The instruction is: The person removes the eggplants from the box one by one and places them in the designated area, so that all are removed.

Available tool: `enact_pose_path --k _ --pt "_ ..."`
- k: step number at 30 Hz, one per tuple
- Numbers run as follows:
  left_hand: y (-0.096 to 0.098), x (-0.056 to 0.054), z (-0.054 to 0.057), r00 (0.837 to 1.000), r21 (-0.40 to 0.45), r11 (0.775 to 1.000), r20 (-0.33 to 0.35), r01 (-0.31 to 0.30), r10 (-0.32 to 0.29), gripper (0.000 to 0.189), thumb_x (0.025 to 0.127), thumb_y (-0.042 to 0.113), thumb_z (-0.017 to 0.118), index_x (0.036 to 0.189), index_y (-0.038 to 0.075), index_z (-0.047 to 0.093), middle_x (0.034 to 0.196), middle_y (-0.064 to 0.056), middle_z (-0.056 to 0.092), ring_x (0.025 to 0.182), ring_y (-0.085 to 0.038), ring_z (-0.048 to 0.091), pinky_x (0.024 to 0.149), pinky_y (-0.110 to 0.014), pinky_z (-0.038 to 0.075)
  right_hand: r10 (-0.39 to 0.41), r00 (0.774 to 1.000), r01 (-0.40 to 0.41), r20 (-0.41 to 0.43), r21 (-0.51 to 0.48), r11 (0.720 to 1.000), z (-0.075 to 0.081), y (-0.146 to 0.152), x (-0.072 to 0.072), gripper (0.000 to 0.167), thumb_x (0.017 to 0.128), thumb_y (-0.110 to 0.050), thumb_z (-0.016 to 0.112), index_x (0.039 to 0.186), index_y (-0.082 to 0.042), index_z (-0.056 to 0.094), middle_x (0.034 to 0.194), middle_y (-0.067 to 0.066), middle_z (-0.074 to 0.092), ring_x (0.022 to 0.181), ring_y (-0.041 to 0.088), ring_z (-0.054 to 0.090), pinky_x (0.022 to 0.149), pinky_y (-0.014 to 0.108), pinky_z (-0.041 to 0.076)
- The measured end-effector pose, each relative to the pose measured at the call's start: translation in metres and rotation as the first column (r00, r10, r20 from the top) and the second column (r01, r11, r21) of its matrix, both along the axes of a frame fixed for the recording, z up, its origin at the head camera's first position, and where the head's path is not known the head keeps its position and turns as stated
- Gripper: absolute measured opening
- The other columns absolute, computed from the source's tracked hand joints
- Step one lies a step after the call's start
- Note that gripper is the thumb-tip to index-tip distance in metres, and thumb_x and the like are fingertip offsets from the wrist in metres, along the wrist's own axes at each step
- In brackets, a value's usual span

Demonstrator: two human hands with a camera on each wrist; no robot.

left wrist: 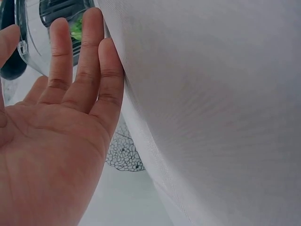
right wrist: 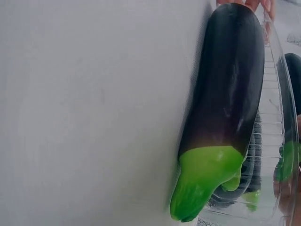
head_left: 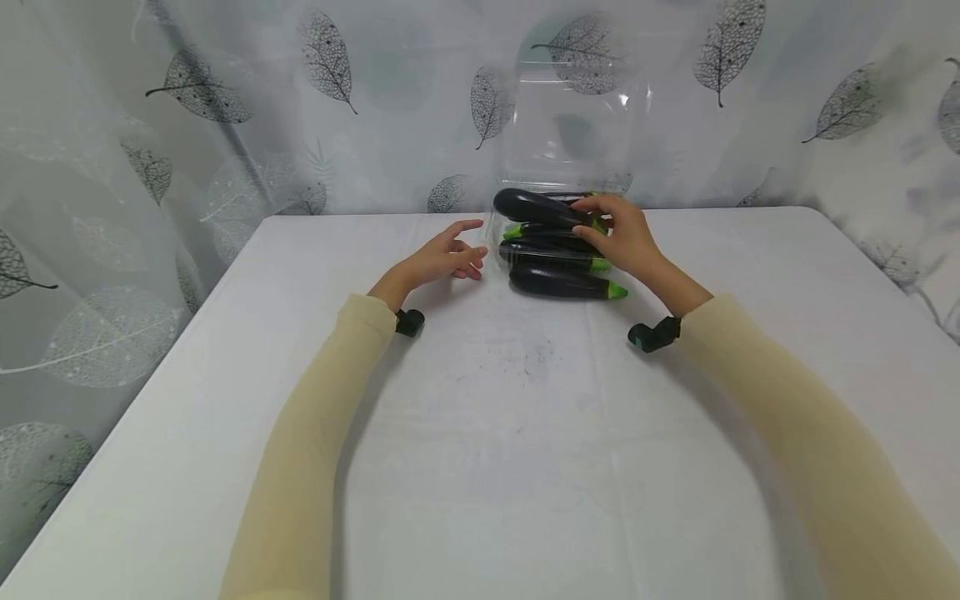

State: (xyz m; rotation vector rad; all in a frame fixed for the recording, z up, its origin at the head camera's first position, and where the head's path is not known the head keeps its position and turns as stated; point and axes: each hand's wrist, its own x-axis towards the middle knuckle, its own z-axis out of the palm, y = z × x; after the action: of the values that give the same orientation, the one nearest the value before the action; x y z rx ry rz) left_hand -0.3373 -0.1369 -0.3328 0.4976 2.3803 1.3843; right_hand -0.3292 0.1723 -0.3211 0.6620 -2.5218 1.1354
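Note:
My right hand point(head_left: 628, 237) pinches a dark purple eggplant point(head_left: 528, 205) near its green stem end. It holds that eggplant over a clear plastic clamshell box point(head_left: 491, 233) at the table's far edge. Several more eggplants lie inside, green ends pointing different ways. One eggplant point(head_left: 558, 282) rests on the table along the box's near side, filling much of the right wrist view. My left hand point(head_left: 442, 257) is beside the box's left end, holding nothing. Its fingers point(left wrist: 87, 61) are loosely extended in the left wrist view.
The box's transparent lid point(head_left: 573, 125) stands raised at the back, against a leaf-print curtain point(head_left: 405, 92). A white cloth point(head_left: 480, 467) covers the table. Dark wrist straps with small camera mounts point(head_left: 656, 333) sit at both cuffs.

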Motion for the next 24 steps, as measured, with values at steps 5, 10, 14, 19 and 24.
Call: enact_pose_path --k 5,10,14,19,24 --pt "0.0 0.0 0.0 1.0 -0.003 1.0 0.005 0.0 0.0 0.064 0.1 0.033 0.055 0.154 0.021 0.023 0.115 -0.019 0.063 0.099 -0.027 0.068 0.09 -0.035 0.05 0.003 1.0 -0.002 0.029 -0.03 1.0 0.0 0.0 0.004 0.037 0.091 -0.008 0.069 0.126 0.001 0.059 0.124 0.019 0.058 0.109 0.031 0.054 0.095 0.048 0.046" --pt "0.0 0.0 0.0 1.0 0.0 1.0 0.005 0.002 -0.002 0.064 0.1 0.033 0.055 0.154 0.022 0.023 0.114 -0.019 0.063 0.098 -0.026 0.069 0.09 -0.035 0.05 0.001 0.999 0.002 0.048 -0.057 0.998 0.0 -0.001 0.009 0.037 0.091 -0.007 0.069 0.126 0.001 0.059 0.125 0.018 0.058 0.11 0.029 0.055 0.094 0.046 0.046" --pt "0.0 0.0 0.0 1.0 -0.003 1.0 -0.004 0.003 -0.003 0.064 0.1 0.033 0.055 0.154 0.021 0.023 0.113 -0.018 0.064 0.097 -0.026 0.069 0.089 -0.034 0.05 0.005 0.998 0.0 0.07 -0.069 0.998 0.001 -0.001 0.012 0.037 0.091 -0.009 0.069 0.126 0.001 0.06 0.123 0.017 0.059 0.111 0.028 0.056 0.094 0.04 0.048" --pt "0.001 -0.001 -0.001 1.0 -0.016 1.0 -0.007 0.006 -0.006 0.063 0.101 0.034 0.055 0.154 0.022 0.023 0.115 -0.019 0.063 0.099 -0.027 0.068 0.09 -0.034 0.049 0.029 0.993 -0.018 0.113 -0.094 0.995 0.001 -0.001 0.015 0.037 0.092 -0.011 0.069 0.126 0.0 0.06 0.124 0.016 0.06 0.114 0.028 0.056 0.091 0.028 0.048" --pt "0.001 -0.001 -0.001 1.0 -0.016 1.0 -0.004 0.002 -0.002 0.063 0.101 0.034 0.054 0.154 0.021 0.023 0.115 -0.019 0.062 0.1 -0.029 0.067 0.091 -0.035 0.049 0.062 0.992 -0.048 0.109 -0.124 0.991 -0.001 0.0 0.017 0.037 0.091 -0.01 0.069 0.125 0.0 0.061 0.123 0.017 0.061 0.111 0.028 0.057 0.083 0.017 0.046"
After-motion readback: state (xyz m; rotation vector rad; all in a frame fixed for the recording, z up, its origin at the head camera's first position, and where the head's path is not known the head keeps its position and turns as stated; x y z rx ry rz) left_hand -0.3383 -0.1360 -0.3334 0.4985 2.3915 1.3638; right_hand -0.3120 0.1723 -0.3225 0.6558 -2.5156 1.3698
